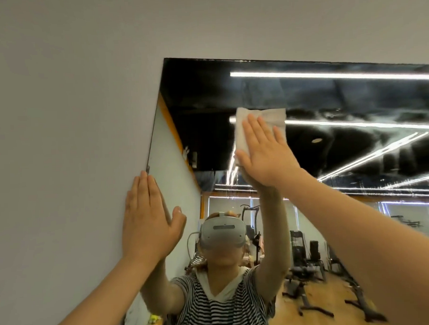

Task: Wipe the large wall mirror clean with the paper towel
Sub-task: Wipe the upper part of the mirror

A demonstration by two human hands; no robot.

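The right hand (264, 151) is stretched up with straight, spread fingers; by its palm the white paper towel (258, 126) is pressed flat on the glass of the wall mirror (353, 102), near the upper left corner. The left hand (147, 221) is laid flat, fingers straight and together, over the left edge of the mirror and the grey wall (71, 119). No writing or label can be read; gym machines are reflected in the glass.

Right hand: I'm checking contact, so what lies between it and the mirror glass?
In the head view, the paper towel lies between the flat right hand and the mirror.
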